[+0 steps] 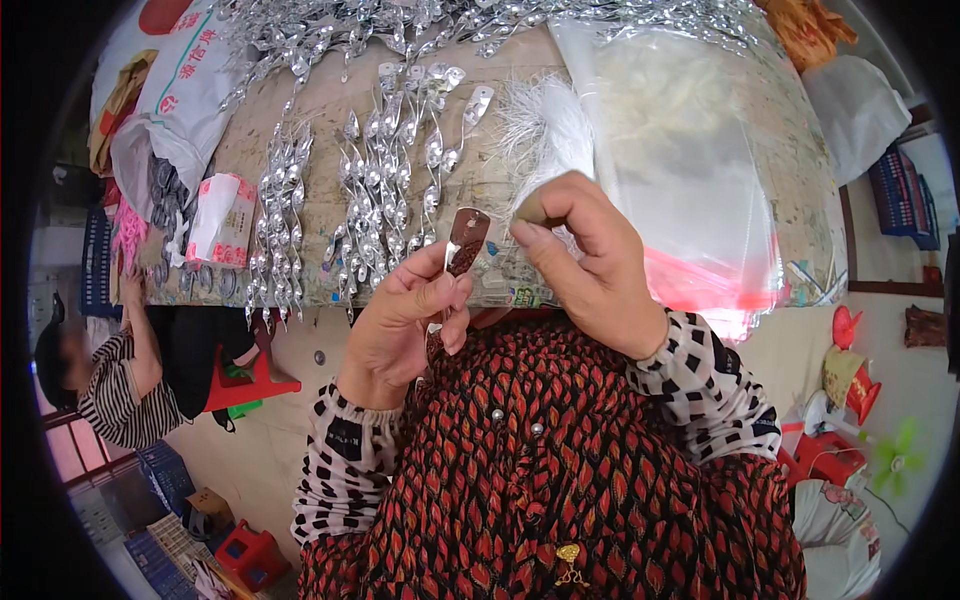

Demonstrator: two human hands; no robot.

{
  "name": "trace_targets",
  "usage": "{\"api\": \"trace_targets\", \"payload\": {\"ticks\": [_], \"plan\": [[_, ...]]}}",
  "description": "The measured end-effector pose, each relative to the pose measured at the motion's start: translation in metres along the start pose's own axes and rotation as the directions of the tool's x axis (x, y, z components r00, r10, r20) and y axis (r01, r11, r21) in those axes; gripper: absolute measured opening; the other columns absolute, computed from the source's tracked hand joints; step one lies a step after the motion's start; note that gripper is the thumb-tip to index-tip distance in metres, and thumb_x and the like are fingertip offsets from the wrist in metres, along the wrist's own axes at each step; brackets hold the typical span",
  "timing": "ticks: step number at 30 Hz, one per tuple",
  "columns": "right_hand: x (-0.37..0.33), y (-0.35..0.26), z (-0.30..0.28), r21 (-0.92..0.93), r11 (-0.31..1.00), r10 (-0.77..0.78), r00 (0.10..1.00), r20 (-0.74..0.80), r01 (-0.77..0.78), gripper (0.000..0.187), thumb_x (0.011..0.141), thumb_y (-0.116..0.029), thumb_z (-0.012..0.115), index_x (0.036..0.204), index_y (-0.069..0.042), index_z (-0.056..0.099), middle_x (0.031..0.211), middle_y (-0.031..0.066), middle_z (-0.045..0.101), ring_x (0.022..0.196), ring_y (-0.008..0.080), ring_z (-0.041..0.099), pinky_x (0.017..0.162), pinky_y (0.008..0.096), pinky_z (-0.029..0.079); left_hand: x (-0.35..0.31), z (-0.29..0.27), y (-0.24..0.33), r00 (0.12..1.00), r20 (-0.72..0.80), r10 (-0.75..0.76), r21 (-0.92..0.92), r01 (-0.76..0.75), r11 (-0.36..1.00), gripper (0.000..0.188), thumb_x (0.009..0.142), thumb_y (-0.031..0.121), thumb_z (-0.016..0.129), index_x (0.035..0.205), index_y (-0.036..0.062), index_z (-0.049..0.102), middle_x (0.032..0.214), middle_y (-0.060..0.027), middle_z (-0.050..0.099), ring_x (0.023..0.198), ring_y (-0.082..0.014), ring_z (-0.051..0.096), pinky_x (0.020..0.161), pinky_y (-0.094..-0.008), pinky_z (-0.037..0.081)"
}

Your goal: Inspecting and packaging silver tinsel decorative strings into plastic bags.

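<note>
My left hand is closed around a shiny twisted metal strip, held upright over the table's near edge. The strip's flat upper end has a small hole and mirrors the dark red of my clothing. Just to the right, my right hand is raised with thumb and forefinger pinched together, apart from the strip. Whatever is between those fingertips is too fine to make out. Beyond my right hand lies a bundle of white strings with frayed ends. Several silver twisted strips lie in rows beyond my left hand.
A large pile of silver strips covers the table's far side. Clear plastic bags with pink edges are stacked on the right. At the left stand a tissue pack and a white sack. Another person sits at the left.
</note>
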State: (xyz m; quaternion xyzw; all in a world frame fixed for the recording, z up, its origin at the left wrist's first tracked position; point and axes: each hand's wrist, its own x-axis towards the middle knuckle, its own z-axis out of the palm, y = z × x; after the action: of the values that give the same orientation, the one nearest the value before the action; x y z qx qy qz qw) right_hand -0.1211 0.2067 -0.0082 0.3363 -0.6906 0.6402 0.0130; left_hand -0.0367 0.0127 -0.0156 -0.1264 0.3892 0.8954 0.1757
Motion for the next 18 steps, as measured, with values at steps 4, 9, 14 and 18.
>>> {"api": "trace_targets", "payload": {"ticks": [4, 9, 14, 18], "plan": [[-0.007, -0.004, 0.002, -0.029, 0.998, 0.052, 0.998, 0.045, -0.051, 0.005, 0.084, -0.001, 0.062, 0.087, 0.001, 0.059, 0.081, 0.0064, 0.055, 0.074, 0.0155, 0.053, 0.067, 0.0265, 0.042, -0.004, 0.009, 0.0, 0.997, -0.054, 0.055, 0.095, -0.05, 0.994, 0.045, 0.085, 0.019, 0.067, 0.124, 0.0035, 0.05, 0.082, -0.0041, 0.054, 0.056, -0.012, 0.052, 0.048, -0.0249, 0.044], [-0.008, -0.003, 0.006, -0.034, 0.999, 0.029, 0.999, 0.017, -0.029, 0.005, 0.082, 0.0, 0.062, 0.086, 0.001, 0.059, 0.08, 0.0066, 0.054, 0.07, 0.015, 0.052, 0.064, 0.026, 0.042, -0.004, 0.015, -0.004, 0.977, -0.144, 0.159, 0.207, -0.127, 0.97, 0.046, 0.082, 0.016, 0.07, 0.121, 0.0004, 0.053, 0.083, -0.0027, 0.057, 0.058, -0.013, 0.054, 0.05, -0.0265, 0.047], [-0.008, -0.002, 0.006, -0.046, 0.999, -0.004, 0.999, 0.033, 0.006, 0.007, 0.082, 0.0, 0.063, 0.087, 0.001, 0.059, 0.081, 0.0065, 0.055, 0.069, 0.0142, 0.052, 0.062, 0.0254, 0.042, -0.006, 0.014, -0.009, 0.963, -0.169, 0.21, 0.234, -0.168, 0.958, 0.045, 0.08, 0.012, 0.071, 0.12, -0.0003, 0.055, 0.09, -0.0043, 0.062, 0.061, -0.0137, 0.057, 0.052, -0.0261, 0.049], [-0.009, -0.002, 0.005, -0.055, 0.998, 0.014, 0.999, 0.033, -0.012, 0.007, 0.082, 0.0, 0.063, 0.087, 0.001, 0.059, 0.081, 0.0067, 0.055, 0.069, 0.0144, 0.052, 0.062, 0.0256, 0.042, -0.006, 0.015, -0.01, 0.965, -0.156, 0.211, 0.181, -0.182, 0.967, 0.043, 0.083, -0.001, 0.065, 0.124, -0.0018, 0.052, 0.089, -0.0028, 0.058, 0.063, -0.0139, 0.06, 0.056, -0.0244, 0.052]]}}
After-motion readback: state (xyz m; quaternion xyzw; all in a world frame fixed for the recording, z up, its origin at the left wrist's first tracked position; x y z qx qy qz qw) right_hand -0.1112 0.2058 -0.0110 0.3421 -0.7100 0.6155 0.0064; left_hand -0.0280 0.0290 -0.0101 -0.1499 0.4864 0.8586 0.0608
